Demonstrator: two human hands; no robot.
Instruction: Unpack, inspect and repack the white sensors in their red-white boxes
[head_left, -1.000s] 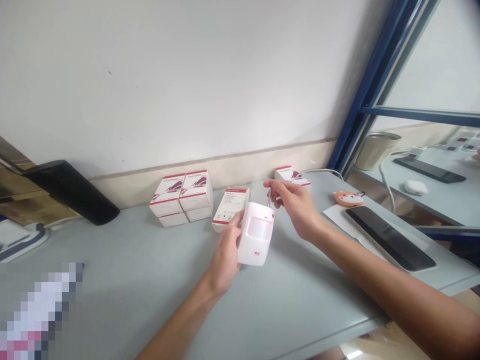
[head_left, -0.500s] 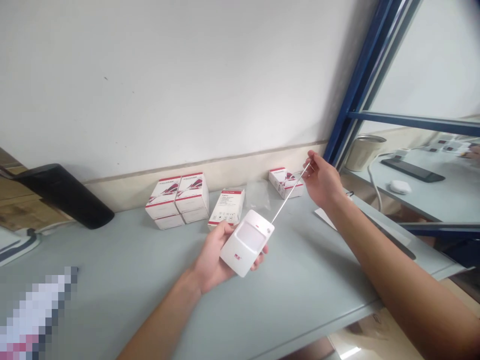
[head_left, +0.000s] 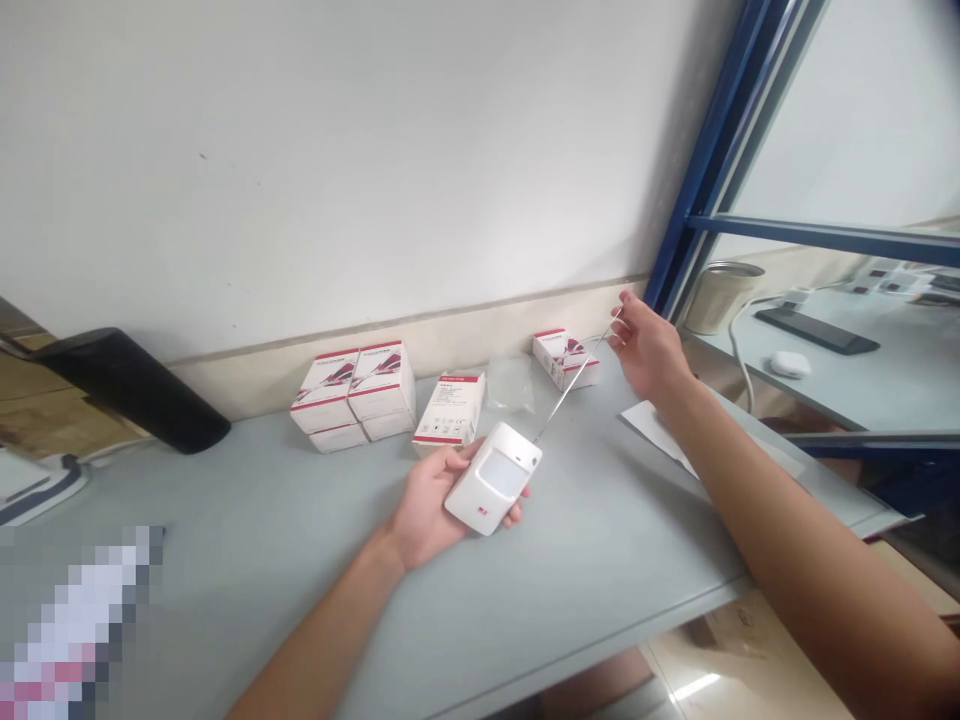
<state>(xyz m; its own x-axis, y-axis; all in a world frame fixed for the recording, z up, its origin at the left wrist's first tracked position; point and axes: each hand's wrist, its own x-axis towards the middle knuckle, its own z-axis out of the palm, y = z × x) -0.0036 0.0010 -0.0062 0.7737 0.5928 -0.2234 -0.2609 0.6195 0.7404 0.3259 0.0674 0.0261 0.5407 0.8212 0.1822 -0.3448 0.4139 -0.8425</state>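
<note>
From the head camera, looking down on a pale grey desk [head_left: 600,590]: the left hand [head_left: 424,510] lies palm up just above the desk, fingers curled around a white motion sensor [head_left: 491,480], gripping it with its rounded lens facing up. A thin metal antenna [head_left: 577,378] runs straight from the sensor's top corner up and to the right, and the right hand [head_left: 651,350] appears to pinch its far tip between thumb and fingers, with the arm reaching well out. Beyond them, against the wall, stand a stack of white-and-red boxes [head_left: 352,390], a single box [head_left: 448,408], a clear plastic bag [head_left: 511,385] and another box [head_left: 564,358]. A white sheet of paper [head_left: 652,428] lies under the right forearm.
</note>
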